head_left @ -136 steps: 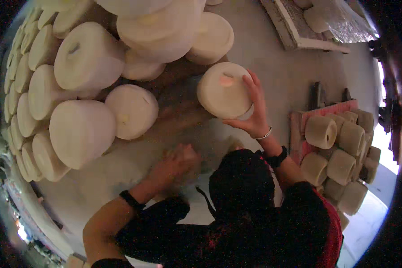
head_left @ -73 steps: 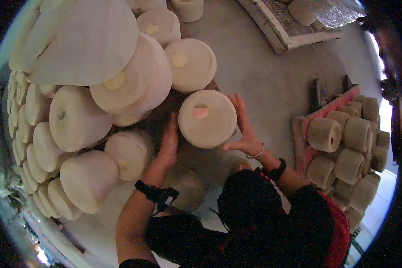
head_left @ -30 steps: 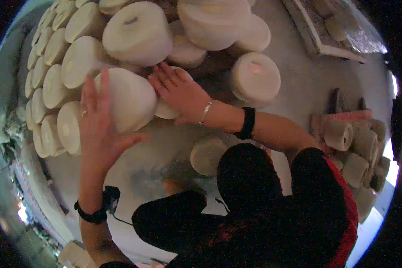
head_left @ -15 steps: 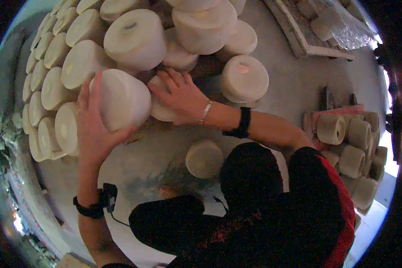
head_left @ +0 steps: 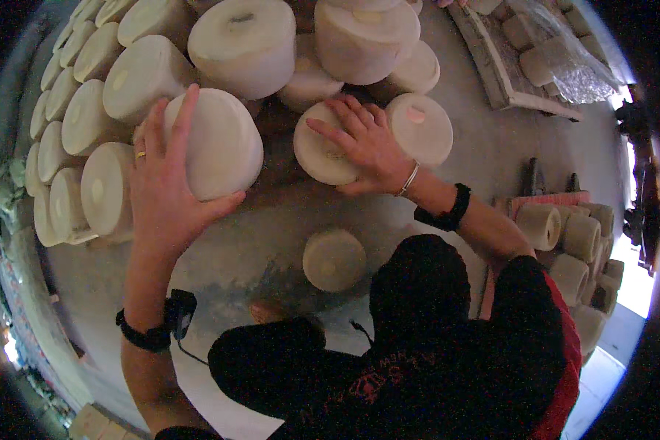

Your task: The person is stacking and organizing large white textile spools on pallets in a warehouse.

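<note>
My left hand [head_left: 165, 187] wraps around the side of a large cream yarn cone [head_left: 216, 143] lying on its side at the edge of a pile of such cones [head_left: 117, 81]. A ring shows on one finger and a black band sits on that wrist. My right hand [head_left: 367, 143] lies flat, fingers spread, on the round end of another cream cone [head_left: 317, 155] in the pile. Beside that hand stands a cone with a pink core [head_left: 422, 128]. One lone cone [head_left: 334, 258] stands upright on the concrete floor in front of me.
A crate [head_left: 543, 202] at the right holds several smaller tan yarn rolls [head_left: 565, 235]. A wooden pallet [head_left: 495, 66] with wrapped rolls lies at the top right. My dark-clothed body fills the lower middle. Grey concrete floor [head_left: 249, 249] shows between the pile and me.
My left hand has drawn the big cone a little further out of the pile and toward me. The right hand has stayed pressed on its cone. The view has shifted slightly downward.
</note>
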Action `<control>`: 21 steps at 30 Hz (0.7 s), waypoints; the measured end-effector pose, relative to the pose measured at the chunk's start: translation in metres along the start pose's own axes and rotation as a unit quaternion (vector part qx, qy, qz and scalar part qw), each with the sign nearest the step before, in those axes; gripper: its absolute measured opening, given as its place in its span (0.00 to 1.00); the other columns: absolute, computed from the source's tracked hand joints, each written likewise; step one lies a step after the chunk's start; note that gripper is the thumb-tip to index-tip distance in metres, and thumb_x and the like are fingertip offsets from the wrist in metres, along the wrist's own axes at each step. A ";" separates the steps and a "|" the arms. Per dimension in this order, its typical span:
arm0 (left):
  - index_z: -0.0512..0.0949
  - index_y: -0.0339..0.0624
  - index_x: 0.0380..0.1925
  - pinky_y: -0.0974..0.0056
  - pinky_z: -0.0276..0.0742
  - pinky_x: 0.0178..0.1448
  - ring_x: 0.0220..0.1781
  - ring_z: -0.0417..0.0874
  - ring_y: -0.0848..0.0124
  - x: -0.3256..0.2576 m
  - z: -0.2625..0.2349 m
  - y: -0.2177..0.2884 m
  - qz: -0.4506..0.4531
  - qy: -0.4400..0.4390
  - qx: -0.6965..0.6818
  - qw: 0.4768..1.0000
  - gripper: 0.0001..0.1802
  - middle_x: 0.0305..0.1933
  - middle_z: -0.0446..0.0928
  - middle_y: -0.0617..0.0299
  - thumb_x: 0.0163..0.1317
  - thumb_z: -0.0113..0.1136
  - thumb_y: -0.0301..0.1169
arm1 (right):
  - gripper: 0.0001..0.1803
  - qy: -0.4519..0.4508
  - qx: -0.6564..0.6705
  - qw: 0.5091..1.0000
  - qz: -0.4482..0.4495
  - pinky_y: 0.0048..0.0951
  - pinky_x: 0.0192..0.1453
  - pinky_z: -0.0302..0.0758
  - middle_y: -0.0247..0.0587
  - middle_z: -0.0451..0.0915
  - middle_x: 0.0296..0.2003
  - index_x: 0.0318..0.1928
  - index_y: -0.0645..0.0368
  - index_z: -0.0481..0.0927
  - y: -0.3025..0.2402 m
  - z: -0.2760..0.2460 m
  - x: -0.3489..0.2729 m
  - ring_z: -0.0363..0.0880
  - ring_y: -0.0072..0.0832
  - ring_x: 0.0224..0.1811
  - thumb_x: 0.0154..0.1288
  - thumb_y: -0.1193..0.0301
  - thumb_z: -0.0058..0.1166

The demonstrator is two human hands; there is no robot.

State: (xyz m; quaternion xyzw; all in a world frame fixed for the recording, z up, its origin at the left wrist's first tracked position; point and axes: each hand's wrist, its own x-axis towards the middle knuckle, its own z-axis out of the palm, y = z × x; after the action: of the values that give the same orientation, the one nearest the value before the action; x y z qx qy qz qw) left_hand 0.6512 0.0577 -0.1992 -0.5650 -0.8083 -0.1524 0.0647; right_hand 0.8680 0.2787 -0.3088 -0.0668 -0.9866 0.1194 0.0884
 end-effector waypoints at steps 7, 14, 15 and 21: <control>0.54 0.62 0.76 0.40 0.63 0.69 0.71 0.61 0.39 0.004 -0.004 0.007 -0.023 -0.027 0.006 0.999 0.67 0.73 0.58 0.42 0.30 0.79 0.43 | 0.66 0.022 0.019 1.000 -0.003 0.58 0.72 0.55 0.52 0.55 0.73 0.75 0.40 0.57 0.010 0.007 0.003 0.54 0.55 0.74 0.28 0.54 0.75; 0.55 0.53 0.75 0.42 0.59 0.73 0.73 0.59 0.41 0.015 -0.014 0.011 0.014 -0.057 -0.025 0.998 0.66 0.73 0.57 0.41 0.30 0.80 0.39 | 0.69 0.023 0.035 0.999 -0.007 0.60 0.71 0.56 0.53 0.54 0.74 0.76 0.42 0.53 0.010 0.013 0.003 0.52 0.56 0.75 0.27 0.55 0.76; 0.55 0.52 0.75 0.42 0.58 0.73 0.73 0.59 0.42 0.017 -0.018 0.013 0.011 -0.059 -0.070 0.996 0.66 0.73 0.57 0.41 0.30 0.80 0.39 | 0.69 0.028 0.036 0.999 0.001 0.60 0.71 0.56 0.53 0.54 0.74 0.76 0.42 0.53 0.008 0.011 0.004 0.52 0.56 0.75 0.27 0.55 0.76; 0.55 0.50 0.75 0.42 0.56 0.74 0.75 0.58 0.43 0.035 -0.034 0.038 0.047 -0.065 -0.108 0.991 0.67 0.74 0.55 0.40 0.29 0.80 0.37 | 0.82 0.007 0.071 0.997 0.007 0.67 0.72 0.52 0.60 0.51 0.75 0.79 0.40 0.40 -0.002 0.011 0.014 0.49 0.58 0.77 0.22 0.53 0.82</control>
State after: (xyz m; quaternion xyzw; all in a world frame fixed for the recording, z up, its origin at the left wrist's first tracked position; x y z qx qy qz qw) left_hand 0.6722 0.0905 -0.1510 -0.6151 -0.7618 -0.1988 -0.0422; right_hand 0.8516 0.2762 -0.3166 -0.0686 -0.9745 0.1890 0.0993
